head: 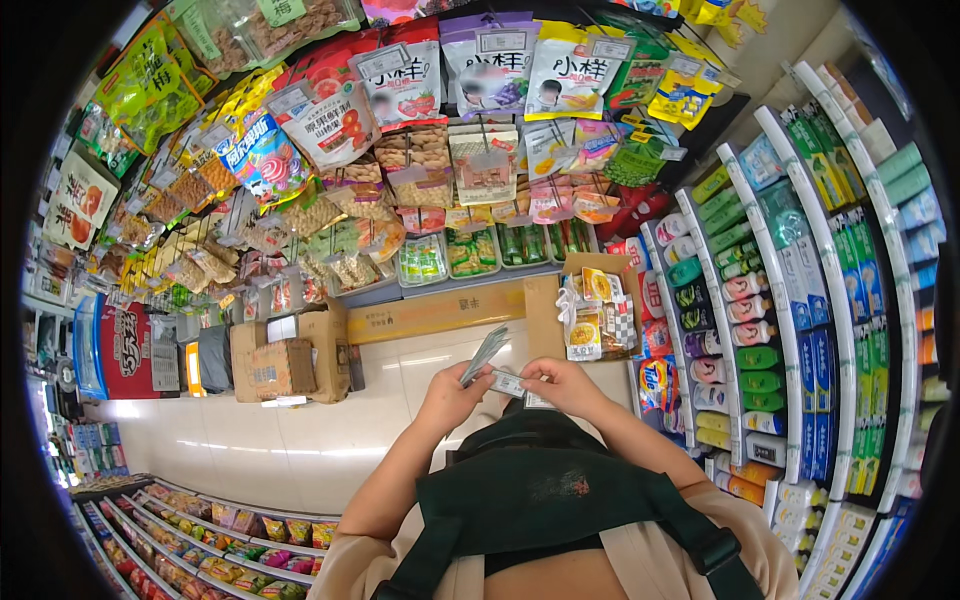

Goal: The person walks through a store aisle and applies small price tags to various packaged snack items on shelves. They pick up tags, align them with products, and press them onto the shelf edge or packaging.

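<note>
My left hand [454, 394] grips a fanned stack of thin paper price tags [486, 351], its strips sticking up past the fingers. Between my two hands a single white printed label [508, 384] lies flat, its left end by my left thumb. The fingertips of my right hand [561, 384] pinch the other end of this label. Just below those fingers another white tag [538, 401] shows, partly covered; what supports it cannot be made out. Both hands are held in front of my dark apron [525, 480], above the tiled floor.
Hanging snack bags [409, 82] fill the rack ahead. An open carton of packaged food [600, 315] stands before it, with brown cardboard boxes [281, 367] at left. Shelves of toiletries [757, 315] rise at right. Low snack shelves [240, 540] line the lower left, beside pale floor tiles [300, 442].
</note>
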A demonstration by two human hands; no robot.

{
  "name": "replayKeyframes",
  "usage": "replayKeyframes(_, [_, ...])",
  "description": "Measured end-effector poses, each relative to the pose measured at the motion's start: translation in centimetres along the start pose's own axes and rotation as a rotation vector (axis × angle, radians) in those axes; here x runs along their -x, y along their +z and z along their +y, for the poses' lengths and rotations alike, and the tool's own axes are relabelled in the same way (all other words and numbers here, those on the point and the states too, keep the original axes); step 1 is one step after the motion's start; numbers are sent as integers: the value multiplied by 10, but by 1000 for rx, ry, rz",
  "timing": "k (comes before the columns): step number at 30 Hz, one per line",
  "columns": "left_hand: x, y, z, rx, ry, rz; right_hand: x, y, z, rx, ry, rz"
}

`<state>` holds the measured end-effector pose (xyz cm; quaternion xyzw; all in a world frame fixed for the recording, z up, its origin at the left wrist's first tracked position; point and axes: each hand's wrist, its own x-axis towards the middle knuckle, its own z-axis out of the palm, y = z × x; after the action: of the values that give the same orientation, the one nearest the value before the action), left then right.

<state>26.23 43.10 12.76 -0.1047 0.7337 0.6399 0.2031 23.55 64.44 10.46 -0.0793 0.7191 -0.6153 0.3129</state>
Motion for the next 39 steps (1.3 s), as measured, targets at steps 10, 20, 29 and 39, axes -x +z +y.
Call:
replayKeyframes(10, [-79, -45, -2, 40, -144, 149, -108, -19, 1, 137, 24, -52])
replayKeyframes(20, [-173, -77, -57, 82, -191, 49, -150, -41, 76, 172, 76, 263])
replayKeyframes(29, [-302, -69, -164, -16, -186, 78, -243, -78, 262, 168, 130, 528])
replayKeyframes(39, [-433, -45, -273, -109, 212, 140, -343, -109, 402, 474, -73, 738])
